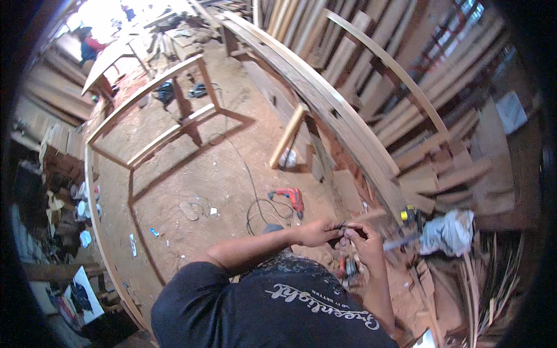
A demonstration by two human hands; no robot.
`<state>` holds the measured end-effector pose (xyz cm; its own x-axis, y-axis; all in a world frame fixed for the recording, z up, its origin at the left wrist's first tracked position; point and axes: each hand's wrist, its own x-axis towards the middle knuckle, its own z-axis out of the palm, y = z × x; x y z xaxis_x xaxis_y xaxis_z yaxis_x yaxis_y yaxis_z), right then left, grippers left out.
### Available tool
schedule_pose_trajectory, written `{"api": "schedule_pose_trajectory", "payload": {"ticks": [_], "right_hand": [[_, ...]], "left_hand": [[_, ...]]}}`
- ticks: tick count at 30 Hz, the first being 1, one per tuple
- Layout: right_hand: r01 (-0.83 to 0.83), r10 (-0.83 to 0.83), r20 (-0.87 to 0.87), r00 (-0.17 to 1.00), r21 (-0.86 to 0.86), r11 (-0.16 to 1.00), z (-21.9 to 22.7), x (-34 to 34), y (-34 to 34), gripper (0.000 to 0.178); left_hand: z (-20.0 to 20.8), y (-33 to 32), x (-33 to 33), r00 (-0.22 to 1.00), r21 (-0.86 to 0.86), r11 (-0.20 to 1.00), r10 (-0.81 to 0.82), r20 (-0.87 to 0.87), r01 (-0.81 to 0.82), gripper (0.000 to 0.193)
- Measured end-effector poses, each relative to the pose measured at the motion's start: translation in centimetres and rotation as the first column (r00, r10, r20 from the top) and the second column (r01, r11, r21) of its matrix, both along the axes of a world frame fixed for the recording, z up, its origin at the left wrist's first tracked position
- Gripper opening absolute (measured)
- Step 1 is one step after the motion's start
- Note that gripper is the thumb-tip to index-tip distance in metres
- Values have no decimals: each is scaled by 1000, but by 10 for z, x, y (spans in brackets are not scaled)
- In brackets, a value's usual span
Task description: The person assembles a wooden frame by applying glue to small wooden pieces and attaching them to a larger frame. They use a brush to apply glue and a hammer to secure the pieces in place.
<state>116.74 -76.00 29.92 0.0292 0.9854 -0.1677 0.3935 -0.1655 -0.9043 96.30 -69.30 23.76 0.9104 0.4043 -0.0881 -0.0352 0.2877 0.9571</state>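
My left hand (pixel 322 232) and my right hand (pixel 363 238) meet in front of my body, fingertips pinched close together. Between them shows a small, thin dark thing (pixel 341 227), too small to name. Both hands have their fingers closed around it. On the dirt floor just beyond my left hand lies a red power drill (pixel 295 200), with a dark cord (pixel 250 180) looping away from it. Below my hands, partly hidden by my arms, is a roundish metal and red object (pixel 348 267) whose kind I cannot make out.
A large wooden frame (pixel 168 138) stands at the left. A long timber bench (pixel 313 75) runs along the right, boards stacked behind it. A grey plastic bag (pixel 447 235) and a yellow-black tool (pixel 411 214) lie at right. Another person (pixel 93 46) is far left.
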Motion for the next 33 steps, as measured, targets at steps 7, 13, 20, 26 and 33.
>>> {"api": "schedule_pose_trajectory", "payload": {"ticks": [7,13,20,26,33], "right_hand": [[77,-93,261,961,71,995,18,1,127,27],[229,-247,531,811,100,968,-35,33,269,36],[56,-124,787,604,113,992,-93,66,428,71],[285,13,810,586,-221,933,-121,58,473,92],[372,-57,800,598,-213,903,-111,41,471,85]], "left_hand": [[-6,37,-112,887,-267,847,424,-184,-460,30],[-34,66,-204,734,-457,586,618,-282,-669,31],[-78,146,-337,494,-403,338,776,-393,-851,33],[-94,286,-437,335,-352,149,759,-558,-924,28],[-70,439,-457,182,-220,44,727,-662,-975,34]]}}
